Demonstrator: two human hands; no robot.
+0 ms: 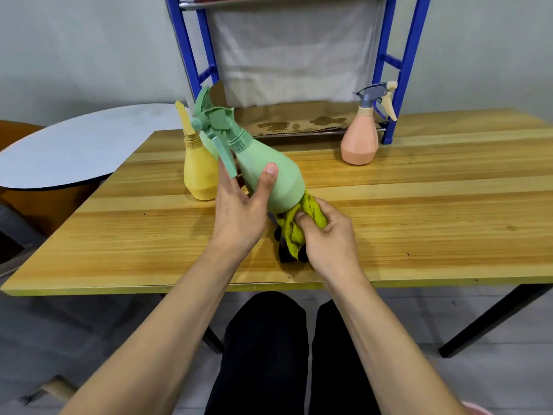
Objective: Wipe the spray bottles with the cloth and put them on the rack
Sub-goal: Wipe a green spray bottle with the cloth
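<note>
Head view. Your left hand (239,205) grips the green bottle (269,175), thumb across the body, fingers (230,178) wrapped behind it. The bottle is off the surface (419,205), tilted with its nozzle up and toward the far left corner and its base down toward you. Your right hand (329,235) is closed on the cloth (302,223), a yellow wad with dark parts, pressed against the bottle's base. The cloth's lower end hangs near the surface, close to the near edge at centre.

Yellow bottle (199,172) stands upright just behind your left hand, toward the left edge. Pink bottle (360,139) stands upright near the far edge, just beside the rack's (401,70) right blue leg. The rack sits at the far edge.
</note>
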